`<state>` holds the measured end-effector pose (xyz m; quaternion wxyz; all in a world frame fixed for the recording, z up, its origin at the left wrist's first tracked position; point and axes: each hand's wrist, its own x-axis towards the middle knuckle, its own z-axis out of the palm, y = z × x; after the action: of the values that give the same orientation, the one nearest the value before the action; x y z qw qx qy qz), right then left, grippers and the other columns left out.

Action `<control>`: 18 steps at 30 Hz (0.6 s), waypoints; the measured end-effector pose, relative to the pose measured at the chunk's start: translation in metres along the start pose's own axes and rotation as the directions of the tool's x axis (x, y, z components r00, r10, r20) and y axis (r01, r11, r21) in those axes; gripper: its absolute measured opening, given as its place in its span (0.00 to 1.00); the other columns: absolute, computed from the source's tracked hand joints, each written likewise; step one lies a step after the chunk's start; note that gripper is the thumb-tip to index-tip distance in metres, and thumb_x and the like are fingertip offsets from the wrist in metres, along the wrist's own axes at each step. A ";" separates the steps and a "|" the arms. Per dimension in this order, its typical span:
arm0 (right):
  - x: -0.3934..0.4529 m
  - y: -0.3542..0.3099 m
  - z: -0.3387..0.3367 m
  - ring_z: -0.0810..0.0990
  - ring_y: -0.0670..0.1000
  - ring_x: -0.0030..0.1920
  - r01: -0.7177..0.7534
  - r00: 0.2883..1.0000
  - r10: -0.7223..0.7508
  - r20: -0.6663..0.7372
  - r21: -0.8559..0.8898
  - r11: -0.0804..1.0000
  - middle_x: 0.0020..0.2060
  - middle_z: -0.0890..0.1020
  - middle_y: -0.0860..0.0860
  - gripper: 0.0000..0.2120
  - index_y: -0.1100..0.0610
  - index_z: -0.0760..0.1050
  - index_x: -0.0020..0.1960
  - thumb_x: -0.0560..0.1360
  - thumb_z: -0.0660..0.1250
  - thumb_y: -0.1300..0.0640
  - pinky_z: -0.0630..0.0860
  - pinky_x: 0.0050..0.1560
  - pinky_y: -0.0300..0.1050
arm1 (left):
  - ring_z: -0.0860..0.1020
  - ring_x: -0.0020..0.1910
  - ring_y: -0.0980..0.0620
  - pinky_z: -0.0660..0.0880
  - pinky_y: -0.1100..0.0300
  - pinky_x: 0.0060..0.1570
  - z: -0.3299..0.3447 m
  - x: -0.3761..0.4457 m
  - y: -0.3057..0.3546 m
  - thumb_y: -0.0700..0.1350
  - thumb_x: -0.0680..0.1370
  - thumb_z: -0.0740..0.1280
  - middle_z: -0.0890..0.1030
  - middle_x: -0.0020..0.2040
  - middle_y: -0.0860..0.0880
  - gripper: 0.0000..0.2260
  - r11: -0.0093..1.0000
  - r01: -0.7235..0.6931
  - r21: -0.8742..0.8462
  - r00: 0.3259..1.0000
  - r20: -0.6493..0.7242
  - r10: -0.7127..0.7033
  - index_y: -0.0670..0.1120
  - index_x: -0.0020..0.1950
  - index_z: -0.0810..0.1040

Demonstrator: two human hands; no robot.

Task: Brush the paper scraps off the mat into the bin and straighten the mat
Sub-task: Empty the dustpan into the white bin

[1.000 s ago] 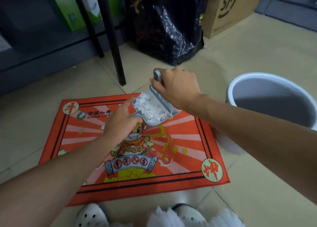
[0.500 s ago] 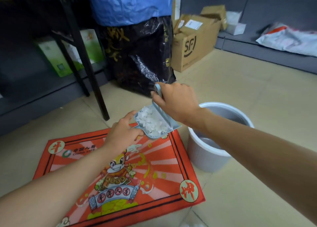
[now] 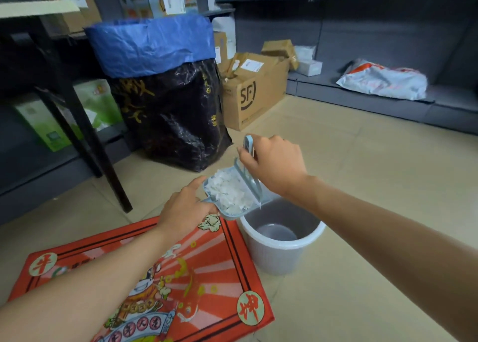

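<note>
The fingers of the left hand [image 3: 185,208] gripped the dustpan [image 3: 227,194] heaped with paper scraps [image 3: 229,190] at the bin [image 3: 279,243] rim, above the red mat [image 3: 212,271] on the floor; the right hand's [image 3: 274,163] fingers clamped the brush [image 3: 248,145] behind the scraps.

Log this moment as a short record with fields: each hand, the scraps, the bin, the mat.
left hand: holds the dustpan by its near end
right hand: grips the brush, set against the pan
paper scraps: white, heaped in the pan, none tipped yet
bin: white, open, beside the mat's right edge, below the pan
mat: red, on the floor, lying askew
</note>
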<state>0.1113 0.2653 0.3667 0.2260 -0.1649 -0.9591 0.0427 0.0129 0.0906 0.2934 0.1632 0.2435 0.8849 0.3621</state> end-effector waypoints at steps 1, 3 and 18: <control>-0.004 0.007 0.000 0.73 0.58 0.32 -0.018 1.000 0.018 0.003 -0.005 1.000 0.32 0.73 0.52 0.16 0.53 0.67 0.44 0.81 0.52 0.43 0.67 0.33 0.44 | 0.76 0.33 0.49 0.73 0.55 0.39 0.005 0.000 0.004 0.50 0.65 0.72 0.79 0.30 0.52 0.35 1.000 -0.009 0.007 1.000 0.013 0.009 0.62 0.71 0.67; -0.012 0.021 0.001 0.72 0.58 0.32 -0.066 0.998 0.066 0.012 -0.005 0.998 0.30 0.71 0.51 0.17 0.53 0.67 0.42 0.81 0.53 0.43 0.66 0.33 0.44 | 0.76 0.33 0.51 0.71 0.56 0.37 0.017 -0.002 0.011 0.47 0.69 0.73 0.79 0.32 0.52 0.33 1.000 -0.015 0.014 0.999 0.034 0.015 0.61 0.72 0.67; -0.058 0.097 0.058 0.79 0.57 0.37 -0.409 0.909 0.387 0.156 0.144 0.901 0.36 0.81 0.52 0.16 0.53 0.73 0.44 0.79 0.57 0.43 0.78 0.40 0.48 | 0.80 0.52 0.46 0.78 0.52 0.49 0.101 0.023 0.013 0.55 0.58 0.68 0.82 0.54 0.51 0.34 0.991 -0.015 0.133 0.986 0.166 -0.008 0.62 0.65 0.72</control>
<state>0.1632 0.3363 0.2758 0.1662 -0.3344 -0.9098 0.1813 0.0449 0.1681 0.2307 0.2191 0.2848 0.8900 0.2806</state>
